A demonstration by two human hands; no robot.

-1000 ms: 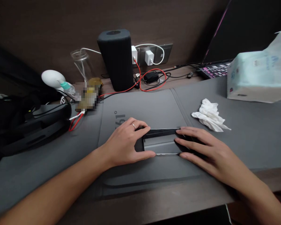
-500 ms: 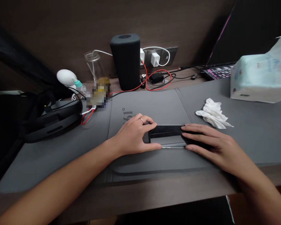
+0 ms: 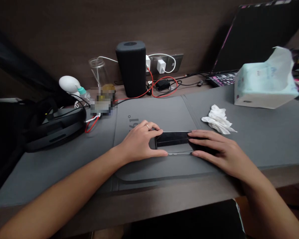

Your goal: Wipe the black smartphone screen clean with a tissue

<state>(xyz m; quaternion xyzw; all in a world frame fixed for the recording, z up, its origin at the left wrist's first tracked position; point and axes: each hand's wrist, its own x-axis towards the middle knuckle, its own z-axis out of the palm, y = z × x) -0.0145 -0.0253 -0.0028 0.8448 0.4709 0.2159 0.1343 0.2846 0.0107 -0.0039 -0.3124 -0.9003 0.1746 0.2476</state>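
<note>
A black phone [image 3: 173,142] lies flat on the grey desk mat [image 3: 151,109], screen up. My left hand [image 3: 139,142], with a ring on one finger, clasps the phone's left end, thumb on the near edge and fingers on the far edge. My right hand [image 3: 216,152] grips the right end the same way, its fingers lying over the phone's right part. Both hands rest on the mat.
A crumpled white tissue [image 3: 218,119] lies right of the phone, a tissue pack [image 3: 262,83] beyond it. At the back stand a dark cylindrical speaker [image 3: 132,68], a glass jar [image 3: 97,71], chargers with red and white cables [image 3: 161,84] and a laptop [image 3: 251,39]. A black bag [image 3: 40,122] sits left.
The camera view has shifted a little; both hands stay on the two ends of the phone, which has not visibly moved on the mat.
</note>
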